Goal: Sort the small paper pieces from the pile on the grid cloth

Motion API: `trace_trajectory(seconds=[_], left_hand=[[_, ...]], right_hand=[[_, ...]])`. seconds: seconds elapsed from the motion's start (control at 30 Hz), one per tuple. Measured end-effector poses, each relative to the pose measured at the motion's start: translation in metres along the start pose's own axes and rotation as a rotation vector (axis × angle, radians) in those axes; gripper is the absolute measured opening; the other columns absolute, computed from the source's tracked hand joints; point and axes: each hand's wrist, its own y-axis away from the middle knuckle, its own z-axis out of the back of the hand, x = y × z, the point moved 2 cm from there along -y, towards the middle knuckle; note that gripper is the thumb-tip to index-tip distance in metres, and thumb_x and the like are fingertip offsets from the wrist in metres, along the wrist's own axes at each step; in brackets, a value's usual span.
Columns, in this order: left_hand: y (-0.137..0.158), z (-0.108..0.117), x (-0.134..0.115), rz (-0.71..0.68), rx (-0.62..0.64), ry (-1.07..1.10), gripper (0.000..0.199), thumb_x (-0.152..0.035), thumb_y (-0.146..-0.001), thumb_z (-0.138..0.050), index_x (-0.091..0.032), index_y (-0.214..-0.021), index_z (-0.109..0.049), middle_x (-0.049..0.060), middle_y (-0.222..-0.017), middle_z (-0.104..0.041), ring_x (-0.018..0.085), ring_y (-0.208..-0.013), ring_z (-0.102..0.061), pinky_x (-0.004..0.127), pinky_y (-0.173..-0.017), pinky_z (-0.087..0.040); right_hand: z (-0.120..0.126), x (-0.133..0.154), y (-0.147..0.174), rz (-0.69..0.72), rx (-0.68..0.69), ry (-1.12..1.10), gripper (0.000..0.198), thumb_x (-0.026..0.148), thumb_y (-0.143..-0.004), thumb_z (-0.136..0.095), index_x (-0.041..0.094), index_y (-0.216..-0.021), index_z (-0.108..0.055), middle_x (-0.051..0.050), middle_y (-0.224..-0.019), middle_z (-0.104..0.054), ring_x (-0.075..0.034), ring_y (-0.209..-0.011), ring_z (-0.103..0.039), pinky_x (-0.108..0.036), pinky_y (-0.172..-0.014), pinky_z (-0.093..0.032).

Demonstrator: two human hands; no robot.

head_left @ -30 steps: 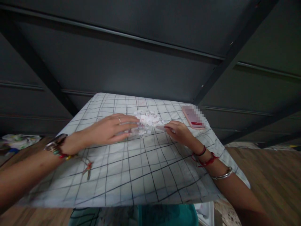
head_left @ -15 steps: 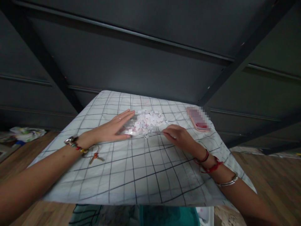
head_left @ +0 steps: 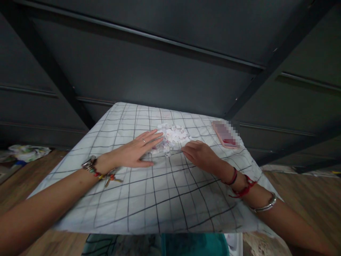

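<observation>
A loose heap of small white paper scraps point(head_left: 174, 137) lies on a white checked cloth point(head_left: 165, 195), with faint pinkish pieces among them. Along the heap's left side rests my left hand point(head_left: 138, 149), palm down, its fingers stretched out and the thumb apart; its fingertips touch the scraps and cover some of them. My right hand point(head_left: 198, 153) is at the heap's lower right edge. Its fingers are curled in and pressed together, and whatever they pinch is hidden or too small to make out.
A phone point(head_left: 226, 135) in a pink case lies at the cloth's right side, partly blurred out. Dark panels point(head_left: 154, 71) stand right behind the table. Below the front edge is a teal container point(head_left: 195, 245). A crumpled plastic bag point(head_left: 29, 153) sits at far left.
My left hand has slid right and slightly down, pushing against the scraps, and the heap is more gathered. My right hand stays closed at nearly the same spot; the thin strip by its fingertips is less visible.
</observation>
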Motion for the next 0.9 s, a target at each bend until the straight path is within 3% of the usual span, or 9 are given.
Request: trace_trajectory(seconds=[0.2,0.43,0.67,0.9], left_hand=[[0.001,-0.002,0.000,-0.032,-0.010,0.002,0.080,-0.048,-0.082,-0.051,-0.020,-0.140,-0.004,0.011,-0.146,-0.007,0.032,-0.133,-0.004,0.048,-0.107,-0.013],[0.002,-0.001,-0.001,-0.032,0.005,-0.005,0.077,-0.048,-0.084,-0.047,-0.019,-0.141,-0.004,0.010,-0.147,-0.005,0.029,-0.133,-0.002,0.044,-0.109,-0.011],[0.002,0.000,-0.003,-0.047,0.010,0.009,0.074,-0.046,-0.084,-0.048,-0.019,-0.140,-0.007,0.009,-0.146,-0.008,0.027,-0.134,-0.004,0.041,-0.109,-0.013],[0.002,-0.002,-0.002,-0.077,-0.014,0.019,0.073,-0.044,-0.085,-0.048,-0.018,-0.140,-0.009,0.010,-0.146,-0.011,0.029,-0.133,-0.006,0.043,-0.108,-0.016]], right_hand=[[0.005,0.006,-0.001,0.011,-0.004,-0.113,0.022,0.020,-0.087,-0.039,0.015,-0.074,-0.057,-0.003,-0.070,-0.055,-0.012,-0.067,-0.047,-0.026,-0.065,-0.033],[0.002,0.005,-0.005,0.015,0.025,-0.017,0.021,0.017,-0.085,-0.041,0.016,-0.070,-0.056,-0.003,-0.068,-0.054,-0.013,-0.066,-0.046,-0.027,-0.065,-0.033],[0.015,0.003,0.001,-0.095,-0.031,-0.108,0.020,0.018,-0.084,-0.042,0.016,-0.072,-0.057,-0.003,-0.069,-0.055,-0.012,-0.064,-0.047,-0.025,-0.060,-0.032],[0.008,0.004,0.003,-0.052,0.017,-0.055,0.019,0.018,-0.083,-0.045,0.016,-0.068,-0.056,-0.002,-0.065,-0.054,-0.012,-0.062,-0.046,-0.025,-0.061,-0.032]])
